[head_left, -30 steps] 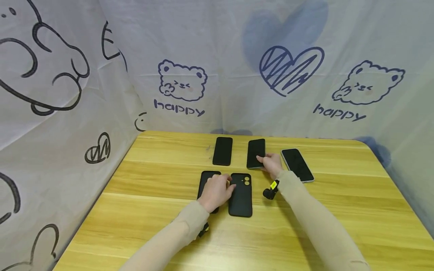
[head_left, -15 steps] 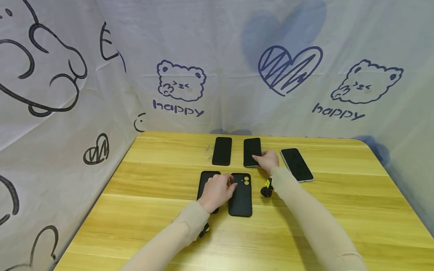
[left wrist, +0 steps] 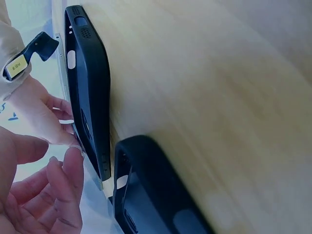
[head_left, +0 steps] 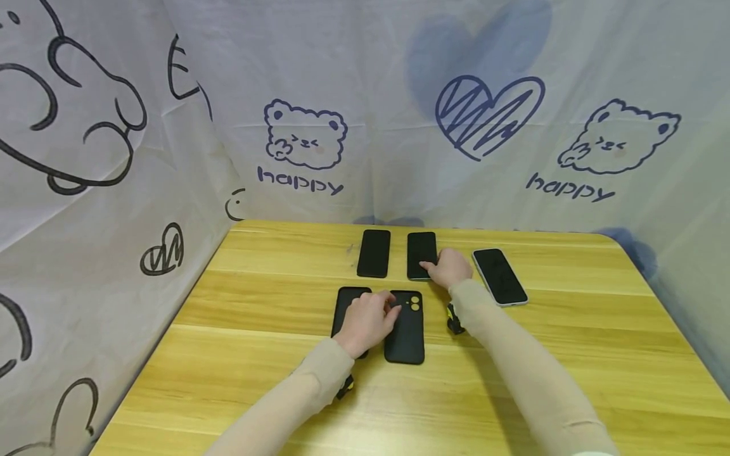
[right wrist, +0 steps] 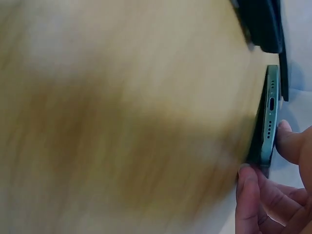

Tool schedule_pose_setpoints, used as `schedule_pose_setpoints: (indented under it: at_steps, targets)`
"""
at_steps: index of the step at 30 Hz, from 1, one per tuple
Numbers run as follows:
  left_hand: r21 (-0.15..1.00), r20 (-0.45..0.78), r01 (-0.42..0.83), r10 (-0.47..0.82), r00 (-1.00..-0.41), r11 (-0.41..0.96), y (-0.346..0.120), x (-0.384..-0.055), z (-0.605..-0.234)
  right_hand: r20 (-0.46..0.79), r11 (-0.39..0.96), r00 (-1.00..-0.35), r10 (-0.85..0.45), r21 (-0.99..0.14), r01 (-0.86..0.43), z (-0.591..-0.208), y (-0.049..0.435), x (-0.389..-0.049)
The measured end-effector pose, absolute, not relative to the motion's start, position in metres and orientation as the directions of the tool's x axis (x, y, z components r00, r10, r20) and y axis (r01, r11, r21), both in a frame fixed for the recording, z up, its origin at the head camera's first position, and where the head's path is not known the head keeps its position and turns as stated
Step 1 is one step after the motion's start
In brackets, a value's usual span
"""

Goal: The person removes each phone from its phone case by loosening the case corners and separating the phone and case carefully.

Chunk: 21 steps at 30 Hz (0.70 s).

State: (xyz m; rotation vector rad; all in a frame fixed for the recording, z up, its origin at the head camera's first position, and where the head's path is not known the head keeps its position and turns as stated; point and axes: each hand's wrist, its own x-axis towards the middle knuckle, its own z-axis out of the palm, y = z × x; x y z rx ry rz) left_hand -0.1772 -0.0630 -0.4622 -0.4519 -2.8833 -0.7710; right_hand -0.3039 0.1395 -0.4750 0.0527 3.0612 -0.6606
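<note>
My right hand (head_left: pixel 450 269) pinches the lower right corner of a dark-screened phone (head_left: pixel 421 247) at the back of the table. Thumb on the screen side and fingers beneath show in the right wrist view, along with the phone's greenish edge (right wrist: pixel 271 112) and its charging port. My left hand (head_left: pixel 367 320) is over two black phone cases, its fingers loosely bent and holding nothing. It partly covers the left case (head_left: pixel 345 307), whose hollow side faces up. Beside it lies the right case (head_left: pixel 405 342), with its camera holes at the top right.
Another black phone (head_left: pixel 373 253) lies at the back, left of the held one. A pale-edged phone (head_left: pixel 500 277) lies slanted to the right. White cloth (head_left: pixel 393 158) with drawings hangs behind the wooden table (head_left: pixel 239 354).
My right hand has drawn the phone a little to the left, and the phone now lies straighter. The left hand has stayed nearly still over the cases.
</note>
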Motion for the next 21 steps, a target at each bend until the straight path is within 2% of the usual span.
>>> schedule_pose_setpoints:
  at_steps: [4, 10, 21]
  targets:
    - [0.471, 0.197, 0.323, 0.259, -0.945, 0.821, -0.062, -0.177, -0.461, 0.000, 0.925, -1.000, 0.029, -0.379, 0.027, -0.473, 0.140, -0.302]
    - [0.472, 0.206, 0.332, 0.264, -0.942, 0.817, -0.060, -0.176, -0.460, 0.018, 0.920, -0.999, 0.027, -0.392, 0.018, -0.475, 0.144, -0.298]
    - [0.477, 0.204, 0.360, 0.297, -0.933, 0.802, -0.053, -0.177, -0.460, 0.080, 0.870, -0.996, 0.028, -0.493, -0.015, -0.469, 0.165, -0.282]
